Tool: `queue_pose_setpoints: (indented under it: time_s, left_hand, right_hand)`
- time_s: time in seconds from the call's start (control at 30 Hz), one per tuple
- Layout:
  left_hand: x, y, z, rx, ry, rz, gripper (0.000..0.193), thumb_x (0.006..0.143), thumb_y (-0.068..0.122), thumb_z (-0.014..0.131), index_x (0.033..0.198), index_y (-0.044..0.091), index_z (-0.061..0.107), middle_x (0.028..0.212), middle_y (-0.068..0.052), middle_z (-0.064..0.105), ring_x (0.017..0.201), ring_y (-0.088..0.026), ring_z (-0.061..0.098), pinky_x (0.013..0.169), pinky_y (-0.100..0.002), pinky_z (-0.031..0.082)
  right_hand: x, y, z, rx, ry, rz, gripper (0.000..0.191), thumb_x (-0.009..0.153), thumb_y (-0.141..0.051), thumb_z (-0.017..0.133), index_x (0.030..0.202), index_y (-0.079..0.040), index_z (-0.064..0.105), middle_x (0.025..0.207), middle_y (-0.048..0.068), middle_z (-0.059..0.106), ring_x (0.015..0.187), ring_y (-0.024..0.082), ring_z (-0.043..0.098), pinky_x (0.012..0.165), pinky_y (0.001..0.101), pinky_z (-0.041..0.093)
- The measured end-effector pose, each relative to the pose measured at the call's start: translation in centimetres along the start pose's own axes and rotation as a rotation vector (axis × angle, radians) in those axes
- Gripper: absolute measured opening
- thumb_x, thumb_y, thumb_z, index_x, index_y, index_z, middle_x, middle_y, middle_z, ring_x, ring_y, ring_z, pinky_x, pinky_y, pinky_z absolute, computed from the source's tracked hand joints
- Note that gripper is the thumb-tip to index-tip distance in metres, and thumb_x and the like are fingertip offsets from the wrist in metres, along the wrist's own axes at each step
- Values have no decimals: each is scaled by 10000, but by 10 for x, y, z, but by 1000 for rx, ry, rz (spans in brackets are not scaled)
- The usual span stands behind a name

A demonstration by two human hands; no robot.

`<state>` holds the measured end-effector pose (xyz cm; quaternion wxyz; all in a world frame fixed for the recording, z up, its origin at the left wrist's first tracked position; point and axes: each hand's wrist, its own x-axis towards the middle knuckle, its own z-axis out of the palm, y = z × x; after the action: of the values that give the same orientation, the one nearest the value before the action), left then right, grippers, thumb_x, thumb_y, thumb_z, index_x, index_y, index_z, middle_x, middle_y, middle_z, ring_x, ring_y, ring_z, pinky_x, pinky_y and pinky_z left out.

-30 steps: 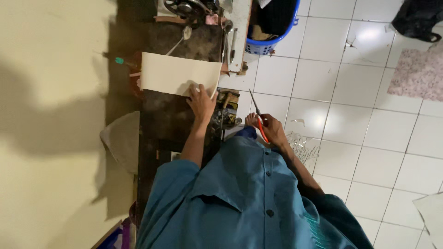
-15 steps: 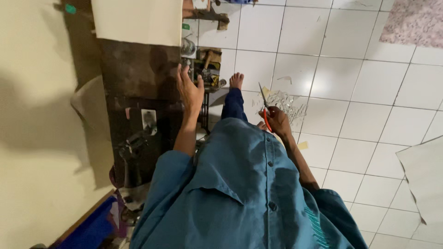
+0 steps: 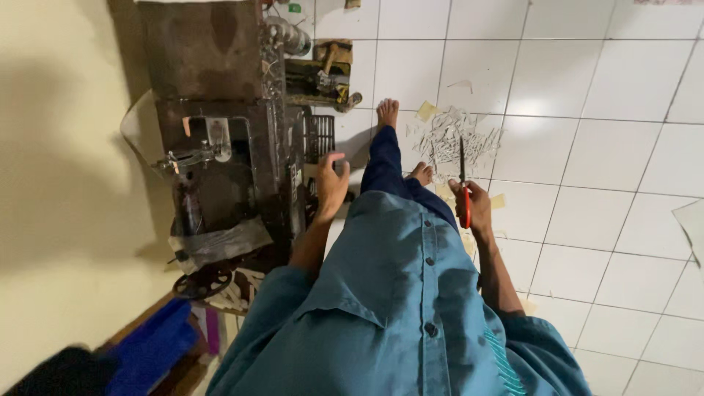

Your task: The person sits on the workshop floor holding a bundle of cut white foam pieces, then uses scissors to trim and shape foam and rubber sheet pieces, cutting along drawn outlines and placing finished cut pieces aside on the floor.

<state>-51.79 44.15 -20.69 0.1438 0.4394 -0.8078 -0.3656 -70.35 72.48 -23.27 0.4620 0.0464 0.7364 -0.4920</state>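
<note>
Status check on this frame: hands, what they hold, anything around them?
Right hand gripping red-handled scissors, blades toward paper scraps on the floor. Left hand empty, at the edge of the sewing table. Bare feet between.

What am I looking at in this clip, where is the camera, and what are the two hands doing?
The camera sits on a person's head and looks straight down their blue shirt to the floor. There is no robot; the two grips are bare hands. The right hand holds red-handled scissors, blades pointing away from the body. The left hand is open and empty, at the edge of a dark work table. On that table a sewing machine appears to lie. On the white tiled floor, by the bare feet, lies a heap of pale paper scraps.
</note>
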Motion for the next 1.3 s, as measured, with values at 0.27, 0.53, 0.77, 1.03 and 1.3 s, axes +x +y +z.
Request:
queue_pose_setpoints:
  time_s: [0.27,0.53,0.77,1.03,1.3]
  left_hand:
    - [-9,86,74,-209,-396,308,243,907,152,726,1108,26,675,1120,-148,717,1104,-323,677,975,-404,524]
    - [-29,152,142,-248,-953,275,336,917,270,757,1071,-16,671,952,-161,770,846,-197,758,718,-306,591]
    - [-34,204,184,-260,-1404,257,241,943,221,732,995,-14,728,837,-84,768,731,-90,670,627,-251,509]
    - [-59,261,218,-37,-1824,516,224,949,190,751,1008,-25,727,836,-66,723,750,-100,629,644,-250,492]
    - [-110,288,206,-55,-2234,513,225,965,88,676,1143,-49,695,1053,-106,780,988,-137,739,903,-267,577]
  right_hand:
    - [-43,14,4,-67,110,-76,401,934,-416,773,971,-36,652,652,16,551,563,85,468,488,280,351]
    - [-81,17,5,-64,279,-288,633,851,-258,746,1431,-121,530,845,89,676,697,187,669,631,348,552]
    - [-139,4,-16,69,711,-160,618,894,-317,755,1441,-151,522,882,122,717,753,256,708,692,388,553]
    - [-174,4,11,366,1119,-164,581,910,-293,744,1430,-131,542,940,75,741,832,187,729,771,360,577]
    - [-218,25,41,843,1235,-201,596,904,-158,762,1463,-105,564,899,14,681,752,55,592,661,250,522]
